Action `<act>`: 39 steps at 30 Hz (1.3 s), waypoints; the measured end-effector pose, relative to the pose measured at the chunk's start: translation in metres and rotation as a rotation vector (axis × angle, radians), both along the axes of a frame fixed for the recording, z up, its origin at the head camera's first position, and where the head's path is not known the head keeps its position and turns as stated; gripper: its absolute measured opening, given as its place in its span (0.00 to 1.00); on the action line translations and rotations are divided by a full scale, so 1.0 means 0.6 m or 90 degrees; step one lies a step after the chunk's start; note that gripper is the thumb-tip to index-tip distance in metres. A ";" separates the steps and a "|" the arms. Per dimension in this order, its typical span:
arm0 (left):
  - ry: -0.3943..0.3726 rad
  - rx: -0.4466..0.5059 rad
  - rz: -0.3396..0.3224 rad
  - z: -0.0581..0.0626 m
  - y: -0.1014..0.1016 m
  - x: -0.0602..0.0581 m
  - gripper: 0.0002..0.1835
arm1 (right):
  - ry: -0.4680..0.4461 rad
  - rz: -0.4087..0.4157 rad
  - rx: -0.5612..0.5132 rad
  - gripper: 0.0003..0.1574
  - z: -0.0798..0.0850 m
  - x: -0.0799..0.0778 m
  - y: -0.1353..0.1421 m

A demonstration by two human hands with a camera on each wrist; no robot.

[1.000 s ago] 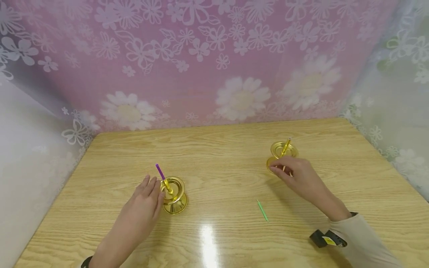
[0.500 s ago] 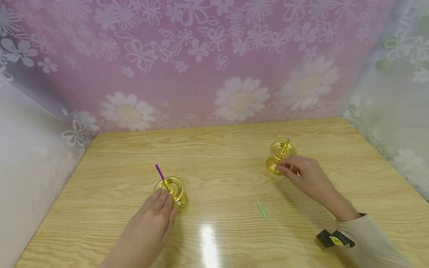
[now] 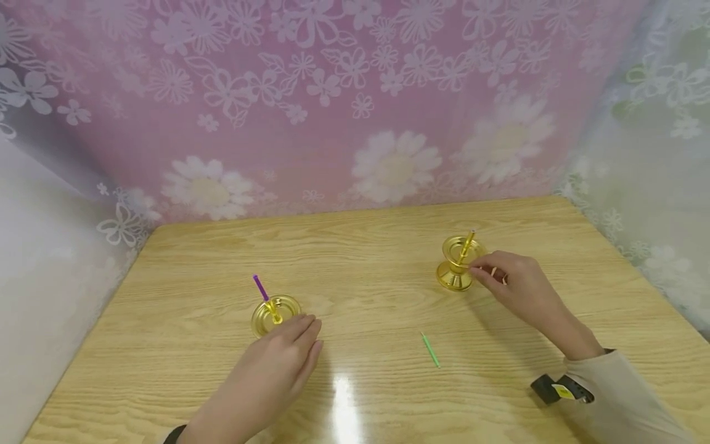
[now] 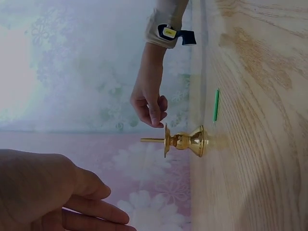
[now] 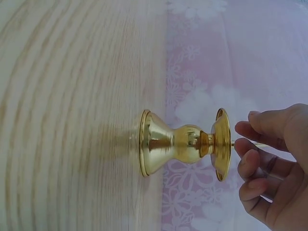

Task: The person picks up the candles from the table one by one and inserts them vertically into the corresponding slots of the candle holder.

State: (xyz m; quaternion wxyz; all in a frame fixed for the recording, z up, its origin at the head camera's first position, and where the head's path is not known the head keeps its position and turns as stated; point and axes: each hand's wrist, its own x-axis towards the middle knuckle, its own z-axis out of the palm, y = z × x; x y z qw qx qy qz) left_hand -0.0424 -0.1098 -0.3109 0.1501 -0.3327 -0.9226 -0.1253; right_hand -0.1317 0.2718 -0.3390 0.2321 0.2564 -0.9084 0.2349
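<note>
In the head view my left hand [image 3: 266, 370] is over the left gold candle holder [image 3: 259, 322], fingers straight together, hiding most of its base. A thin purple candle [image 3: 260, 288] stands tilted in this holder's socket. My right hand [image 3: 518, 287] is at the right side of the other gold candle holder [image 3: 455, 279], with thumb and index fingertips right by its dish rim. From the right wrist view, the right fingers are loosely curled beside the dish [image 5: 222, 144], nothing gripped. This holder stands upright; its slim tube [image 4: 151, 140] rises from the dish.
A thin green candle [image 3: 430, 351] lies on the wooden table [image 3: 355, 259] between the hands, nearer the front. Pink flowered sheeting [image 3: 310, 123] hangs behind the table, with pale flowered sheets at both sides. A black wrist strap [image 3: 560, 390] is at the right sleeve.
My left hand has moved right across the front of its holder, from the left side to over its base. My right hand has drawn right, away from the other holder's base.
</note>
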 end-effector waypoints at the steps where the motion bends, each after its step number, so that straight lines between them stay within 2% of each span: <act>1: -0.004 -0.004 -0.005 0.000 0.003 -0.002 0.15 | -0.003 -0.005 0.001 0.09 0.001 0.000 0.000; 6: -0.022 -0.014 -0.032 -0.005 0.014 -0.015 0.16 | -0.007 -0.024 0.007 0.07 0.003 -0.002 0.003; 13: -0.009 -0.009 -0.051 -0.020 0.026 -0.030 0.17 | -0.010 -0.035 0.010 0.06 0.004 -0.006 0.007; 20: -0.030 -0.005 -0.068 -0.038 0.037 -0.047 0.16 | -0.010 -0.043 0.015 0.05 0.006 -0.009 0.011; 24: -0.023 -0.010 -0.085 -0.043 0.048 -0.052 0.15 | -0.011 -0.048 0.020 0.05 0.009 -0.011 0.012; 31: 0.015 -0.120 -0.123 -0.047 0.072 -0.051 0.16 | -0.020 -0.060 0.018 0.07 0.009 -0.017 0.013; 39: 0.003 -0.156 -0.154 -0.056 0.105 -0.046 0.16 | -0.022 -0.076 0.016 0.07 0.007 -0.022 0.016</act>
